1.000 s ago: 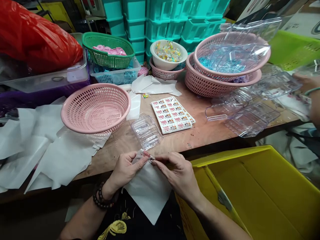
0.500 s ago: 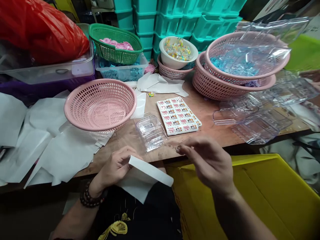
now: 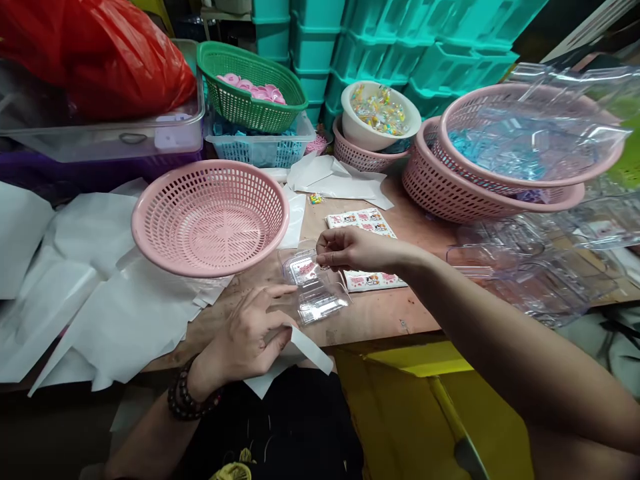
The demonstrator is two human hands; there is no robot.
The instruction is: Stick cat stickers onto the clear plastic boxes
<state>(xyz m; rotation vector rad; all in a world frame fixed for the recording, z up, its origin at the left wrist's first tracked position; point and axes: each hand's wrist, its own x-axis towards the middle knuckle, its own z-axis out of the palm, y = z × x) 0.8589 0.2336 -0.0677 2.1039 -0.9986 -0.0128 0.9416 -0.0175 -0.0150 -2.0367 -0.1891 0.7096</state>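
Note:
In my left hand [image 3: 250,333], a white paper sheet [image 3: 310,350] with a curled strip edge is gripped by the thumb. The other fingers of that hand stretch to the near left side of a clear plastic case [image 3: 323,307] on the table. My right hand [image 3: 345,250] is above the case, fingertips pinched at the right end of a small sticker [image 3: 303,268] with pink print, over the upper part of the case. Behind the right hand, partly covered by it, lies a stack of printed sticker sheets [image 3: 367,217].
A pink basket [image 3: 210,263] stands at left beside loose white papers [image 3: 120,313]. Stacked pink baskets [image 3: 440,190] and clear plastic cases [image 3: 540,280] lie at right. A white bowl [image 3: 380,137] and green basket [image 3: 250,117] stand behind. A yellow box [image 3: 400,413] is below the table edge.
My right hand has moved left and forward, over the clear case, where pink print now shows. My left hand has shifted toward the case, its fingers stretching out, still with the white sheet.

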